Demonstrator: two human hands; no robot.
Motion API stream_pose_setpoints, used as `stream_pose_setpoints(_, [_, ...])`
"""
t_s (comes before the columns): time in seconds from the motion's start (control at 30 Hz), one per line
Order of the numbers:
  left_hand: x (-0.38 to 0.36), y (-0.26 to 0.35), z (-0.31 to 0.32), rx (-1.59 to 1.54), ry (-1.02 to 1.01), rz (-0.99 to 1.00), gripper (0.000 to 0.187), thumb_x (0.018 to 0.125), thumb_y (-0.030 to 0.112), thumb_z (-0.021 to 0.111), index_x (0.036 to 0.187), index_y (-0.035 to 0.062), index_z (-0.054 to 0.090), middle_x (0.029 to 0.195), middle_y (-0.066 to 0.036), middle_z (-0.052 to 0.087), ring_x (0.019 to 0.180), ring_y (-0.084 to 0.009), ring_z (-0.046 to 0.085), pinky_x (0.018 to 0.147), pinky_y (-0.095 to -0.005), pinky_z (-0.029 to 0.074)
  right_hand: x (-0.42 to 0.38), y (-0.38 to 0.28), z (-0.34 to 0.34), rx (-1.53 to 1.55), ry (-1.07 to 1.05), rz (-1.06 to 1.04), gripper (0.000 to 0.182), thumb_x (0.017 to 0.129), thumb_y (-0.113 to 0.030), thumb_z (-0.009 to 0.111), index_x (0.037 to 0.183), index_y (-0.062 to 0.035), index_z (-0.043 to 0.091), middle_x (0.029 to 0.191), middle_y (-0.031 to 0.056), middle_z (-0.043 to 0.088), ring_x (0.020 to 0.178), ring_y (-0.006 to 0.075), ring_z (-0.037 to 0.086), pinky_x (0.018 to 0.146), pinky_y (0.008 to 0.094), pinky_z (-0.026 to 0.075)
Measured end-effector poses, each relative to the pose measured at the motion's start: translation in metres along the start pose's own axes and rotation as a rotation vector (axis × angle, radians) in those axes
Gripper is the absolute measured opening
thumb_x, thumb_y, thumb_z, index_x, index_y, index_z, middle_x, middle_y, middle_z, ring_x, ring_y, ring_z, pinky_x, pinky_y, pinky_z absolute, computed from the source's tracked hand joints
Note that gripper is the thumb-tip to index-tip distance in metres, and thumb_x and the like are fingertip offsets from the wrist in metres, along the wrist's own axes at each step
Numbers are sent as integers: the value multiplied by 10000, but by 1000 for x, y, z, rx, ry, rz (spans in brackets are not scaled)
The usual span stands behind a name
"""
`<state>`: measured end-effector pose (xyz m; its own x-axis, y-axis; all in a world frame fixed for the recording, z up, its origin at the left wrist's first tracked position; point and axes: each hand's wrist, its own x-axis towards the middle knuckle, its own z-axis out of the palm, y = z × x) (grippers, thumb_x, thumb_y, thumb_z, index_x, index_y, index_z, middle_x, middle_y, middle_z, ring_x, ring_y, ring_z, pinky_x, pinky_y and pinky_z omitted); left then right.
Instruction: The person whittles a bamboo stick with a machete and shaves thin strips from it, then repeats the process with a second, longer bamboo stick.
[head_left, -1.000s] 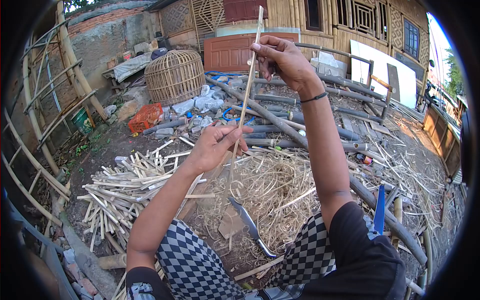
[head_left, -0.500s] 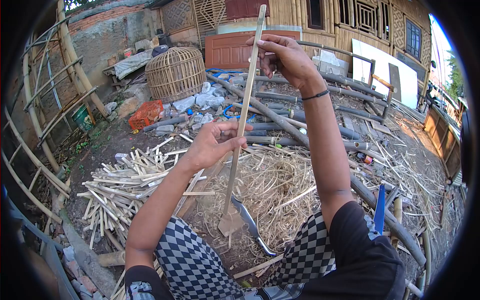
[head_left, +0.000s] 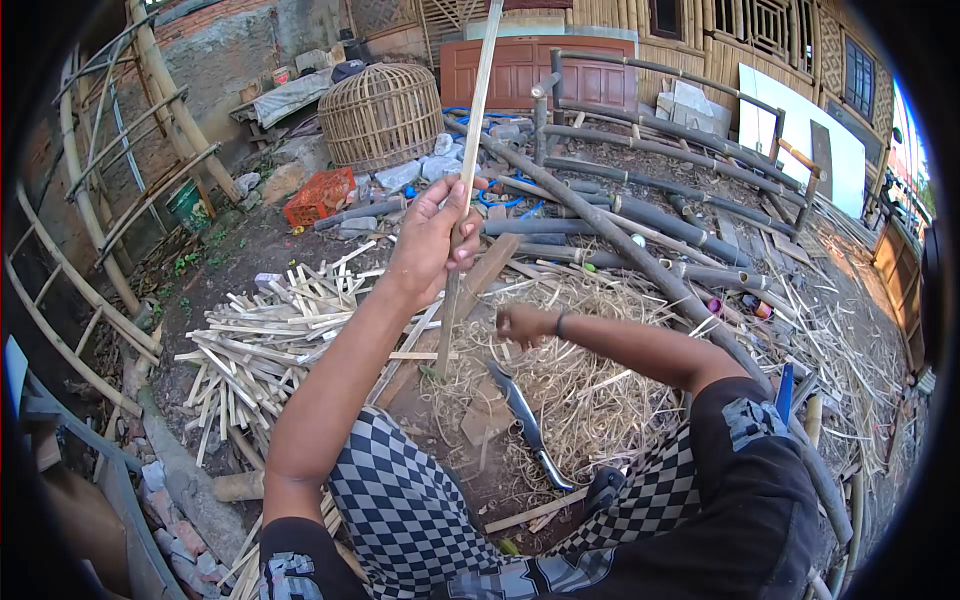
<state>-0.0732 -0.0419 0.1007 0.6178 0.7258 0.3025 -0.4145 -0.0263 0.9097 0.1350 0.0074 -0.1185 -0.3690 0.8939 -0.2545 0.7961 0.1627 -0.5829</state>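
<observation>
My left hand [head_left: 436, 232] is closed around a long, thin bamboo strip [head_left: 481, 95]. The strip stands nearly upright, its top running out of view and its lower end close to the wood shavings. Lower and to the right, my right hand [head_left: 527, 326] hangs over the shavings, away from the strip. Its fingers look curled but are smeared and partly hidden, and no object shows in it. On the ground below it lies a knife [head_left: 527, 420] with a dark curved blade, between my knees. Beside the knife is a flat, pointed piece of wood [head_left: 487, 420].
A pile of cut bamboo sticks [head_left: 270, 340] lies to the left, curly shavings [head_left: 590, 370] to the right. Bamboo poles [head_left: 640, 260] cross the ground ahead. Farther back are a woven bamboo cage [head_left: 380, 118] and an orange crate [head_left: 320, 197]. A blue blade [head_left: 785, 392] stands by my right arm.
My right hand has let go of the strip's upper part and dropped toward the shavings. My left hand has moved up slightly, now wrapped around the strip. The view has shifted a little.
</observation>
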Motion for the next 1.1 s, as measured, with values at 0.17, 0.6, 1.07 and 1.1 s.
stream_pose_setpoints(0.17, [-2, 3, -5, -13, -9, 1, 242, 1102, 219, 425, 1252, 61, 529, 781, 8, 473, 575, -62, 443, 471, -200, 332, -23, 113, 175, -293, -163, 182, 562, 862, -380, 666, 1161, 87, 569, 1093, 293, 686, 1024, 427, 676, 873, 500, 539])
stream_pose_setpoints(0.6, [0, -2, -13, 80, 104, 86, 266, 1102, 268, 427, 1306, 123, 516, 874, -6, 511, 691, -118, 560, 542, -265, 469, -23, 78, 184, -244, -196, 454, 640, 859, -624, 653, 1012, -10, 751, 1027, 174, 746, 978, 317, 725, 849, 454, 568])
stream_pose_setpoints(1.07, [-38, 25, 1, 94, 14, 13, 374, 1084, 232, 478, 1402, 36, 481, 844, 8, 510, 658, -63, 496, 489, -190, 386, -37, 82, 164, 388, 391, 350, 242, 976, -248, 623, 1144, -83, 680, 920, 119, 717, 831, 234, 692, 749, 388, 565])
stream_pose_setpoints(1.1, [-48, 22, 2, 72, 36, 13, 371, 1084, 225, 477, 1399, 28, 480, 852, 6, 515, 673, -67, 506, 491, -195, 398, -35, 86, 152, 490, 521, 324, 254, 999, -253, 610, 1192, -92, 651, 901, 111, 706, 819, 223, 687, 728, 386, 567])
